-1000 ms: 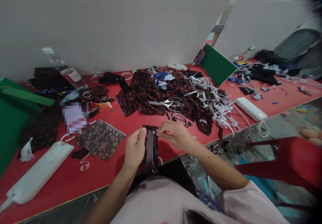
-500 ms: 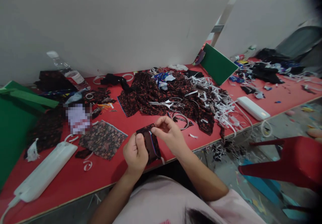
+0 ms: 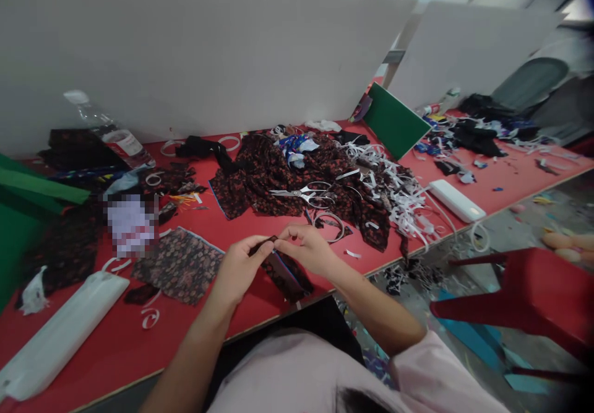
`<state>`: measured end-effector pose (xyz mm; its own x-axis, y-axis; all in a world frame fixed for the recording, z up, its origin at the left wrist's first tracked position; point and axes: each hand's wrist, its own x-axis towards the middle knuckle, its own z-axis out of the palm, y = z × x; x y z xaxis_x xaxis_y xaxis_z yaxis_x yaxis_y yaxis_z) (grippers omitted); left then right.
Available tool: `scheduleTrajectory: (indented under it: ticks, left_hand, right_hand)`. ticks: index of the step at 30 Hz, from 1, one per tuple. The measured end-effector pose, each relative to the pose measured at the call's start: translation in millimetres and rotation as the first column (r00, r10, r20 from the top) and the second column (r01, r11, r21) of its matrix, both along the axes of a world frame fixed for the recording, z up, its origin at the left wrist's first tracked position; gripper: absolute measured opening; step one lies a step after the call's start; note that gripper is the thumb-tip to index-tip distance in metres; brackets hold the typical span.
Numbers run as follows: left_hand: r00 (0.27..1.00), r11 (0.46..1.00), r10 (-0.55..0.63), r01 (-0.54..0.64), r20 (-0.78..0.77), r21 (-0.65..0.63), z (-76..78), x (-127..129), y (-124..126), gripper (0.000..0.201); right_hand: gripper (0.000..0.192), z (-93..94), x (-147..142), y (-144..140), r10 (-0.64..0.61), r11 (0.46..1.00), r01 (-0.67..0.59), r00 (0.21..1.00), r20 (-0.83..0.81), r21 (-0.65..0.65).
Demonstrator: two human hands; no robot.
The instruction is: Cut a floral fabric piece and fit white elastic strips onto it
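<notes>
Pinching a dark floral strip (image 3: 283, 270) at its top end, my left hand (image 3: 239, 269) and right hand (image 3: 310, 250) meet fingertip to fingertip just below the middle of the frame, over the near edge of the red table (image 3: 185, 332). Writing I can read: none; the bottle (image 3: 109, 131) at upper left has a red-and-white label too small to make out, and a patch beside it is blurred. Half a second ago my left fist was closed around the strip with the cloth bunched between both hands; now the left fingers have slid up to the tip and the strip hangs down and to the right, pulled out longer. It is dark with small red flowers and a thin blue line along one edge. Scissors (image 3: 304, 193) lie on the cloth pile (image 3: 264, 171) above my hands, a white ring (image 3: 328, 226) just beside my right knuckles.
</notes>
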<state>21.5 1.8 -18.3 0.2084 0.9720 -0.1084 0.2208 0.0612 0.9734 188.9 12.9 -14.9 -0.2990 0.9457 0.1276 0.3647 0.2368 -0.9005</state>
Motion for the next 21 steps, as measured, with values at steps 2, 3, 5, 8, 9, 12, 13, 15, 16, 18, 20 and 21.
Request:
scheduleTrajectory:
  ticks: [2, 3, 5, 8, 9, 12, 13, 15, 16, 18, 20, 21]
  left_hand:
    - [1.000, 1.000, -0.014, 0.014, -0.027, -0.001, -4.9, -1, 2, 0.033]
    - [0.999, 1.000, -0.012, 0.013, -0.053, 0.009, -7.8, -1, 2, 0.032]
    - [0.993, 0.999, 0.007, -0.002, -0.119, 0.045, -13.4, -2, 4, 0.030]
    - [0.988, 0.996, 0.071, -0.063, -0.134, 0.059, -21.6, -6, 10, 0.029]
    - [0.990, 0.996, 0.085, -0.081, -0.111, 0.045, -24.1, -7, 12, 0.029]
    - [0.996, 0.997, 0.073, -0.073, -0.049, -0.001, -28.9, -8, 15, 0.028]
    - [0.998, 0.998, 0.055, -0.056, -0.041, -0.010, -29.3, -8, 16, 0.028]
    - [0.999, 1.000, 0.023, -0.023, -0.038, -0.019, -28.1, -8, 15, 0.027]
    - [0.999, 1.000, 0.012, -0.013, -0.039, -0.021, -26.7, -8, 14, 0.027]
    - [0.999, 1.000, 0.001, -0.002, -0.052, -0.018, -22.8, -8, 12, 0.027]
    - [0.998, 1.000, -0.017, 0.016, -0.063, -0.011, -17.8, -8, 11, 0.026]
    - [0.998, 1.000, -0.028, 0.028, -0.061, -0.007, -14.7, -8, 10, 0.026]
  right_hand:
    - [0.016, -5.3, -2, 1, -0.009, 1.000, 0.009, 1.000, 0.011, -0.019]
    - [0.016, -7.9, -2, 2, -0.004, 1.000, 0.005, 1.000, 0.009, -0.025]
    - [0.017, -12.4, 3, 2, 0.002, 1.000, -0.002, 1.000, 0.030, 0.013]
    - [0.017, -19.6, 24, 1, -0.151, 0.978, 0.112, 0.962, 0.229, 0.175]
    - [0.017, -22.6, 33, 0, -0.249, 0.958, 0.180, 0.910, 0.332, 0.225]
    - [0.016, -33.1, 57, 0, -0.428, 0.904, 0.324, 0.667, 0.609, 0.280]
    - [0.016, -36.2, 62, 1, -0.435, 0.899, 0.335, 0.604, 0.668, 0.283]
    - [0.015, -38.9, 67, 2, -0.418, 0.904, 0.324, 0.534, 0.735, 0.279]
    - [0.014, -37.5, 69, 3, -0.407, 0.909, 0.314, 0.519, 0.752, 0.275]
    - [0.015, -27.7, 74, 2, -0.402, 0.910, 0.314, 0.512, 0.759, 0.270]
    - [0.015, -8.8, 82, -2, -0.416, 0.905, 0.337, 0.561, 0.716, 0.261]
    - [0.015, 2.8, 87, -5, -0.416, 0.907, 0.345, 0.631, 0.655, 0.243]
